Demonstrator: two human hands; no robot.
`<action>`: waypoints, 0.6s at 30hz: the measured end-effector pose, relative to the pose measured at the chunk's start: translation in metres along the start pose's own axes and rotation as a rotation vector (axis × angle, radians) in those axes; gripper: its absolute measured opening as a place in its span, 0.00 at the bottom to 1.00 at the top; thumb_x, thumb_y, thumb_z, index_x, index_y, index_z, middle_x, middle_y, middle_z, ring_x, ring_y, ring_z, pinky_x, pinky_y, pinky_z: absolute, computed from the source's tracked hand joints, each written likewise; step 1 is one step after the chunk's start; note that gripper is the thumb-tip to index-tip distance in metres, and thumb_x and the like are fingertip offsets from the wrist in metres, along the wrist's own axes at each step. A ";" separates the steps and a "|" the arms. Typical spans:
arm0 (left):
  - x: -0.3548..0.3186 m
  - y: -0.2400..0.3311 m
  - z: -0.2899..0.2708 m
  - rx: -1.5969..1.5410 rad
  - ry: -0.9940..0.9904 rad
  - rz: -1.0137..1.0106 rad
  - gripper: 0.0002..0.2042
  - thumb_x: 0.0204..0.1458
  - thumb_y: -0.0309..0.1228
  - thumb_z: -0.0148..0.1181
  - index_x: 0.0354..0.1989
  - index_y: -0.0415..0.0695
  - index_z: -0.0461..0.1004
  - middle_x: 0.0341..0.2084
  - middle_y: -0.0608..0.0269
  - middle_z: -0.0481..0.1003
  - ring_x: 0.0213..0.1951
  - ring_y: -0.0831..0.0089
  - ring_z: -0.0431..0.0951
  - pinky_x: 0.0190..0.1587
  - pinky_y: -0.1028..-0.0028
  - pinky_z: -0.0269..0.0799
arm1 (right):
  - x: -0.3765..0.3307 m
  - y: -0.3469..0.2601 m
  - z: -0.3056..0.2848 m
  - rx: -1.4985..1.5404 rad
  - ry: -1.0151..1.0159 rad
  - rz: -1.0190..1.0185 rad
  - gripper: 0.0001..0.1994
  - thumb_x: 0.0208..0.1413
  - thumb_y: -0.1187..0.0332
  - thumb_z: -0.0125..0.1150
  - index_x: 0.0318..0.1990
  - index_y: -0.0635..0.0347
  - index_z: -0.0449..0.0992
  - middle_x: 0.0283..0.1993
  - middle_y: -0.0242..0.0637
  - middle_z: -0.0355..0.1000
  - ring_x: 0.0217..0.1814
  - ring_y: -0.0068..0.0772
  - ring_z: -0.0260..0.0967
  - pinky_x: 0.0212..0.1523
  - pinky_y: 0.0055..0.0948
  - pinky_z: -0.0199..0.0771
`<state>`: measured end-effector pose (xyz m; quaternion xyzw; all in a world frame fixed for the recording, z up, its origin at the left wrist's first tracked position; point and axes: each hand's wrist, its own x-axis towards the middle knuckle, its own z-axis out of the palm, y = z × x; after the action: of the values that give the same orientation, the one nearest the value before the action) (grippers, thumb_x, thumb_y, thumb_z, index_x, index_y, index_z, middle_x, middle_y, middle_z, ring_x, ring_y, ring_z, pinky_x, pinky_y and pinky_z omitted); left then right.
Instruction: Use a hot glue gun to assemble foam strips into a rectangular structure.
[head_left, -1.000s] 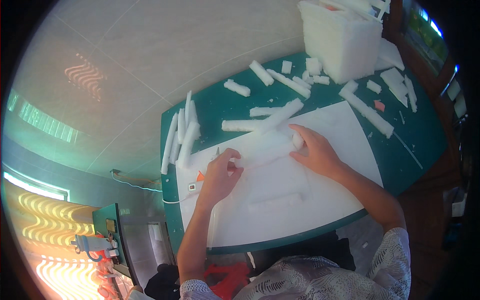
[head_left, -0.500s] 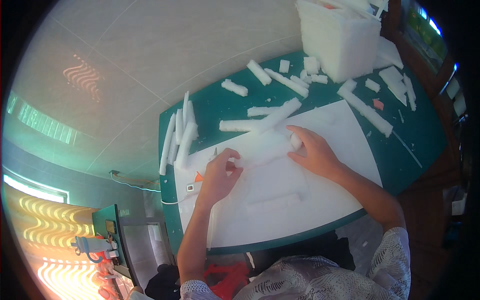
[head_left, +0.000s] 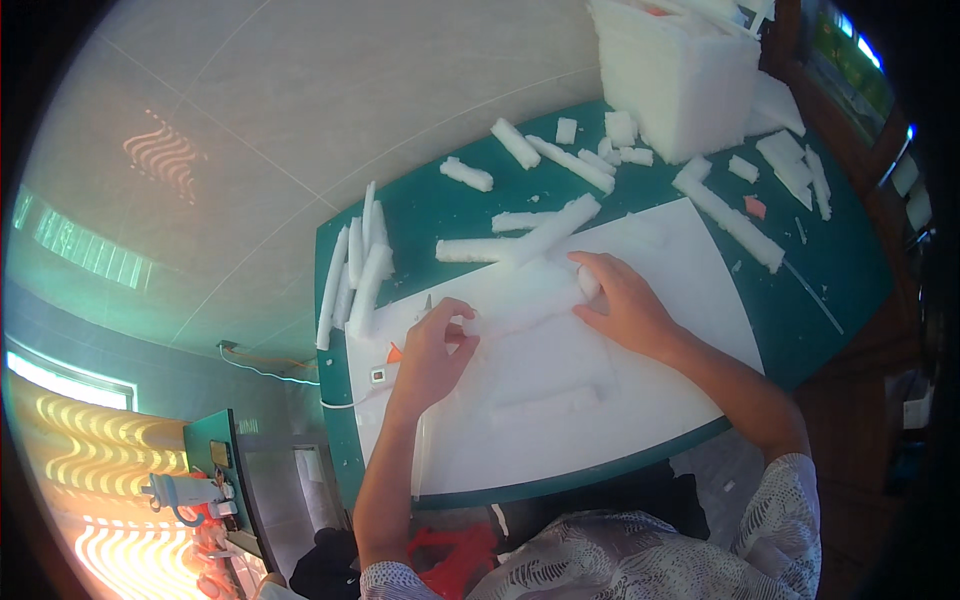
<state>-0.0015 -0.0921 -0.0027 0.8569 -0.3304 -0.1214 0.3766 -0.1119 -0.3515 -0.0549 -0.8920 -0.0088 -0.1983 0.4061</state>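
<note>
A thick white fluffy foam strip (head_left: 525, 303) lies between my hands over the white board (head_left: 660, 390); its outline nearly blends with the board. My left hand (head_left: 432, 355) is curled at the strip's left end, thumb and fingers closed about it. At the other end, my right hand (head_left: 632, 310) grips the strip, and a rounded white end shows between thumb and forefinger. Beside my left wrist is a white corded device with a small switch (head_left: 378, 375). An orange piece (head_left: 394, 353) shows next to it, partly behind the hand. Another pale strip (head_left: 545, 403) lies nearer to me.
Several white foam strips stand bunched at the table's left (head_left: 365, 275). More strips (head_left: 545, 235) and offcuts lie along the far side of the green table (head_left: 420, 215). A large white fluffy box (head_left: 675, 85) stands far right, near a small pink scrap (head_left: 754, 207).
My left hand has shifted very slightly left and down. Both hands keep the same grip; the small shift of the whole view comes from my head.
</note>
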 end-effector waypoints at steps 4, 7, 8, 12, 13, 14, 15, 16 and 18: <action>-0.001 -0.005 -0.001 0.000 0.008 0.021 0.13 0.49 0.16 0.61 0.43 0.40 0.69 0.39 0.57 0.76 0.35 0.65 0.82 0.40 0.71 0.77 | 0.001 -0.013 -0.005 0.030 -0.051 0.048 0.31 0.48 0.76 0.68 0.62 0.49 0.68 0.59 0.44 0.64 0.51 0.45 0.69 0.50 0.35 0.72; 0.000 -0.003 -0.002 -0.018 0.010 0.030 0.13 0.49 0.16 0.61 0.43 0.41 0.69 0.39 0.57 0.76 0.35 0.66 0.82 0.40 0.71 0.77 | 0.000 -0.017 -0.005 -0.106 -0.101 -0.005 0.26 0.50 0.77 0.66 0.58 0.46 0.75 0.65 0.43 0.59 0.51 0.43 0.68 0.51 0.35 0.71; 0.000 -0.002 -0.002 -0.019 0.010 0.031 0.13 0.49 0.16 0.61 0.43 0.41 0.69 0.39 0.57 0.76 0.35 0.66 0.82 0.40 0.71 0.77 | -0.001 -0.016 -0.003 -0.107 -0.101 -0.005 0.26 0.50 0.77 0.66 0.58 0.46 0.75 0.65 0.43 0.59 0.51 0.43 0.68 0.51 0.35 0.71; 0.000 -0.003 -0.003 -0.029 0.007 0.030 0.14 0.49 0.16 0.61 0.43 0.40 0.69 0.40 0.57 0.76 0.35 0.66 0.82 0.40 0.71 0.77 | -0.003 -0.019 -0.001 -0.205 -0.107 -0.090 0.17 0.53 0.75 0.64 0.50 0.47 0.82 0.69 0.40 0.54 0.54 0.42 0.64 0.54 0.34 0.71; -0.001 -0.004 -0.003 -0.029 0.008 0.029 0.14 0.49 0.16 0.61 0.44 0.40 0.69 0.40 0.57 0.76 0.35 0.66 0.82 0.40 0.72 0.77 | -0.002 -0.021 -0.002 -0.210 -0.164 -0.059 0.14 0.54 0.74 0.64 0.47 0.48 0.83 0.70 0.39 0.54 0.55 0.42 0.64 0.56 0.35 0.72; -0.001 -0.004 -0.003 -0.028 0.009 0.028 0.14 0.49 0.16 0.61 0.44 0.40 0.69 0.40 0.57 0.76 0.35 0.66 0.82 0.40 0.72 0.77 | -0.002 -0.020 -0.001 -0.208 -0.165 -0.060 0.14 0.54 0.74 0.64 0.47 0.48 0.83 0.70 0.39 0.54 0.55 0.42 0.64 0.56 0.35 0.72; -0.001 -0.003 -0.003 -0.031 0.009 0.020 0.14 0.49 0.16 0.61 0.44 0.40 0.69 0.40 0.57 0.76 0.35 0.66 0.82 0.40 0.72 0.77 | -0.003 -0.020 -0.001 -0.224 -0.159 -0.078 0.14 0.54 0.73 0.64 0.48 0.47 0.83 0.70 0.38 0.53 0.54 0.42 0.63 0.56 0.34 0.72; 0.000 -0.002 -0.003 -0.033 0.010 0.012 0.14 0.49 0.16 0.61 0.44 0.40 0.69 0.41 0.57 0.76 0.35 0.66 0.82 0.40 0.72 0.77 | -0.003 -0.019 -0.001 -0.240 -0.154 -0.097 0.14 0.54 0.73 0.64 0.48 0.47 0.83 0.70 0.38 0.53 0.53 0.42 0.63 0.56 0.34 0.71; 0.000 0.001 -0.003 -0.025 0.008 0.014 0.14 0.49 0.16 0.60 0.44 0.40 0.69 0.40 0.57 0.76 0.35 0.66 0.82 0.40 0.72 0.76 | -0.004 -0.019 -0.001 -0.249 -0.150 -0.104 0.14 0.54 0.72 0.65 0.48 0.47 0.83 0.70 0.38 0.53 0.53 0.42 0.63 0.56 0.34 0.72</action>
<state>-0.0009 -0.0906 0.0000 0.8502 -0.3334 -0.1192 0.3896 -0.1195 -0.3392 -0.0420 -0.9461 -0.0608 -0.1516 0.2798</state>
